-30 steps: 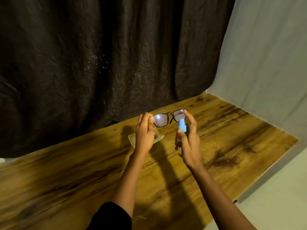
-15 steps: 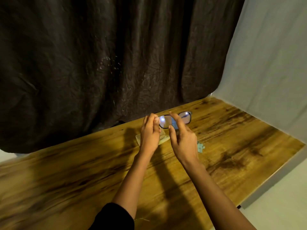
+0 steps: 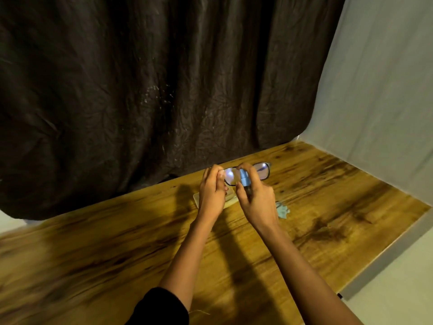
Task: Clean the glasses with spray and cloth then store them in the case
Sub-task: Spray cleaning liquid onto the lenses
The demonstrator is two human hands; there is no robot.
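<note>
Black-framed glasses (image 3: 263, 171) are held up over the far part of the wooden table (image 3: 328, 207), lenses catching the light. My left hand (image 3: 212, 193) pinches their left end. My right hand (image 3: 256, 198) grips a small spray bottle (image 3: 244, 181) with a blue top, its index finger on top, right in front of the left lens. A pale case (image 3: 230, 201) lies on the table under my hands, mostly hidden. A light blue-green cloth (image 3: 283, 209) lies crumpled just right of my right hand.
A dark wrinkled curtain (image 3: 140, 90) hangs behind the table. A pale sheet (image 3: 379, 90) covers the right side. The table's right edge (image 3: 386, 259) runs diagonally, with pale floor beyond.
My right hand has shifted left, from the right lens to in front of the left lens, still holding the spray bottle. The cloth has come into view beside that hand.
</note>
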